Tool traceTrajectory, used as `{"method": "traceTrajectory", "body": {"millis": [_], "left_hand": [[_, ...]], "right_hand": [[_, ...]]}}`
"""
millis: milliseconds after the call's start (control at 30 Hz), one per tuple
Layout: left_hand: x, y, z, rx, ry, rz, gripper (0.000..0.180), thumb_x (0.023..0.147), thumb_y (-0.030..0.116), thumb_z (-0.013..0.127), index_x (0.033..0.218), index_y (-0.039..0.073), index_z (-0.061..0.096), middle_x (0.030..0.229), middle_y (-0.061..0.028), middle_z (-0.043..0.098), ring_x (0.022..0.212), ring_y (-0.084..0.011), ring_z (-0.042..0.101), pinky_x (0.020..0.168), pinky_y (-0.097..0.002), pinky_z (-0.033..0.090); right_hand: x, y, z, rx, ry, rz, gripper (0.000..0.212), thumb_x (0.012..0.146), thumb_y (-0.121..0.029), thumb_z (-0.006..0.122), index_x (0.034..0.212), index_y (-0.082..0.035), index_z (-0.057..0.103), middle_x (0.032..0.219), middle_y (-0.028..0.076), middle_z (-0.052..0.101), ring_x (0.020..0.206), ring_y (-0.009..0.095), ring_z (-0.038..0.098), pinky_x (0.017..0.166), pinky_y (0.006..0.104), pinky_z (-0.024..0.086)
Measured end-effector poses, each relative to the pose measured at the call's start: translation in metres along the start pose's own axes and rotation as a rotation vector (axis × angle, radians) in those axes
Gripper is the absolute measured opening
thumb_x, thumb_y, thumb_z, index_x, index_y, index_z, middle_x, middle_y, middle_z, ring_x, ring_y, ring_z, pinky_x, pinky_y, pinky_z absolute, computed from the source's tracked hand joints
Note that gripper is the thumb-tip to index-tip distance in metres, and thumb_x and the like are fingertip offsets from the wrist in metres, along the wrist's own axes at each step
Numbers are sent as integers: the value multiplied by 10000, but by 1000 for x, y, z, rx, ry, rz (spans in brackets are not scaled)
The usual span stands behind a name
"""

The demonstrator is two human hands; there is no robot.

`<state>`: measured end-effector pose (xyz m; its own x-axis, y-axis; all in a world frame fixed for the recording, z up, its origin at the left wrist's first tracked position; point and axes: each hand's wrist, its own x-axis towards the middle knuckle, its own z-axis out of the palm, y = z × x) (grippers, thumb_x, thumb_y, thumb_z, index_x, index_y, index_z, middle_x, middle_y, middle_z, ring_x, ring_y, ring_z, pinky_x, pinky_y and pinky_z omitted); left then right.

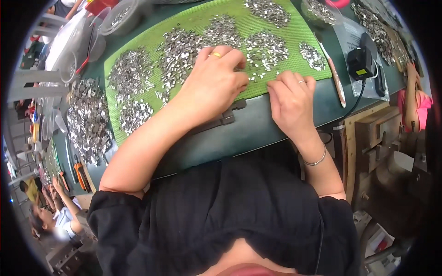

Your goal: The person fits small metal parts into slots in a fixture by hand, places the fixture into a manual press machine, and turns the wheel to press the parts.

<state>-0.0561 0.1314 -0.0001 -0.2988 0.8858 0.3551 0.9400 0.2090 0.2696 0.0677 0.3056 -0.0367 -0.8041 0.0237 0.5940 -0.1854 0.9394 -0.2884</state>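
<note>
My left hand (214, 76), with a yellow ring, reaches over the green textured mat (317, 79). Its fingers are curled inward above small metal pieces, and what they hold is hidden. My right hand (293, 99) is at the mat's near edge, thumb and fingers pinched together; anything between them is too small to make out. Small shiny metal pieces lie in separate heaps on the mat, such as a middle heap (266, 48), a small right heap (312, 56) and a left heap (131, 69). Under my left wrist sits a dark metal block (223, 119).
A long-handled brush (335, 78) lies right of the mat, beside a black power adapter (362, 62) with a cable. Another metal heap (87, 119) sits left, near orange-handled pliers (81, 175). Clear plastic tubs (119, 18) stand at the back. Other people work at both sides.
</note>
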Motion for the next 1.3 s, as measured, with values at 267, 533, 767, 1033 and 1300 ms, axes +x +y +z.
{"method": "traceTrajectory", "body": {"millis": [267, 533, 767, 1033, 1300], "left_hand": [[-19, 10, -14, -18, 47, -166, 80, 831, 94, 664, 895, 47, 670, 986, -101, 605, 1019, -313, 556, 900, -446, 402], [-84, 22, -29, -160, 40, -378, 108, 783, 94, 725, 841, 77, 636, 870, -64, 619, 917, -279, 570, 816, -401, 371], [-93, 20, -31, -125, 28, -311, 137, 721, 78, 740, 836, 83, 665, 916, -36, 652, 947, -254, 581, 836, -411, 357], [-95, 20, -38, -194, 13, -439, 243, 724, 75, 709, 962, 72, 665, 899, -73, 663, 934, -279, 615, 863, -419, 367], [-29, 1, -30, -17, 40, -171, 107, 830, 117, 736, 931, 91, 710, 1002, -37, 686, 986, -252, 614, 874, -410, 380]], "right_hand": [[11, -8, -3, -18, -132, 19, 111, 778, 17, 638, 832, -69, 591, 824, 69, 548, 785, 264, 570, 741, 384, 325], [20, -57, 21, 389, -187, -201, 88, 749, -8, 596, 823, -42, 565, 928, 91, 563, 886, 293, 539, 776, 399, 396], [29, -71, 19, 257, -385, -196, 99, 758, -19, 637, 845, -43, 595, 913, 88, 572, 902, 280, 561, 798, 385, 412], [25, -78, 20, 98, -300, -254, 56, 794, -138, 623, 806, -84, 631, 849, 48, 562, 872, 222, 574, 787, 386, 409], [-4, -61, 8, 257, -134, -171, 206, 793, -79, 622, 986, -11, 647, 1125, 149, 612, 1041, 312, 587, 946, 443, 411]]}}
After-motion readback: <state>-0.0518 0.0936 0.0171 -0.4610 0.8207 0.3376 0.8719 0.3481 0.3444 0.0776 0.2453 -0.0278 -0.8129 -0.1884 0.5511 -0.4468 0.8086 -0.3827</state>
